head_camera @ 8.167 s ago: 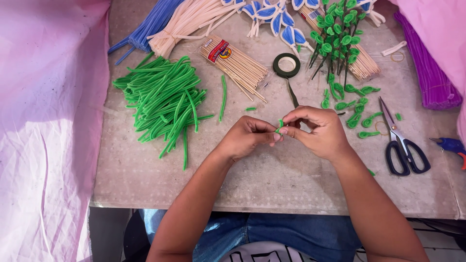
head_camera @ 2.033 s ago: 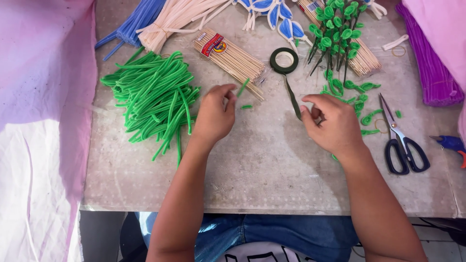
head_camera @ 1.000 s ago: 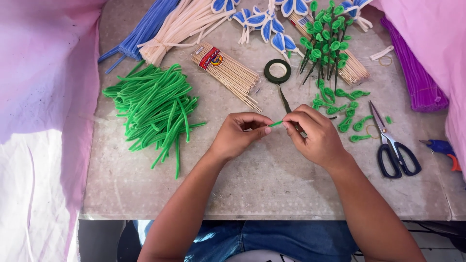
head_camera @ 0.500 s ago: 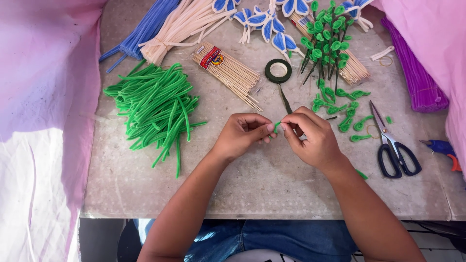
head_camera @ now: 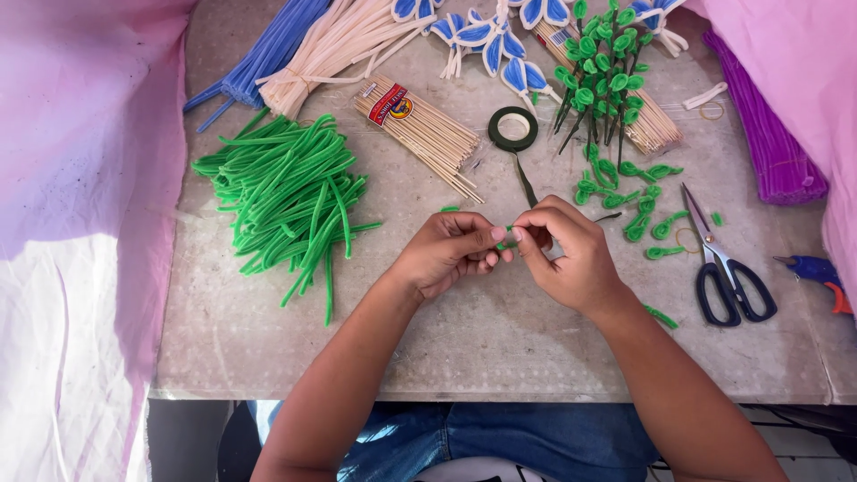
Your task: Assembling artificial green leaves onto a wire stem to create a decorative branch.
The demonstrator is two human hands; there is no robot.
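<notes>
Both my hands meet over the middle of the table [head_camera: 500, 339]. My left hand [head_camera: 446, 252] and my right hand [head_camera: 564, 254] pinch a short green pipe-cleaner piece [head_camera: 507, 237] between their fingertips; most of it is hidden by the fingers. A thin dark stick [head_camera: 525, 183] runs from my right hand up toward a roll of dark green tape [head_camera: 512, 128]. Small curled green pipe-cleaner pieces [head_camera: 636, 201] lie just right of my right hand.
A heap of green pipe cleaners [head_camera: 290, 192] lies at left, a bundle of wooden skewers [head_camera: 420, 129] behind my hands. Black-handled scissors [head_camera: 725, 268] and a blue tool [head_camera: 817, 272] lie at right. Finished green stems [head_camera: 596, 80], blue petals [head_camera: 486, 40], cream, blue and purple pipe cleaners line the back. Pink cloth flanks both sides.
Two seconds ago my hands were apart, the left near the skewers. They came together and now pinch the green piece closer, fingertips nearly touching.
</notes>
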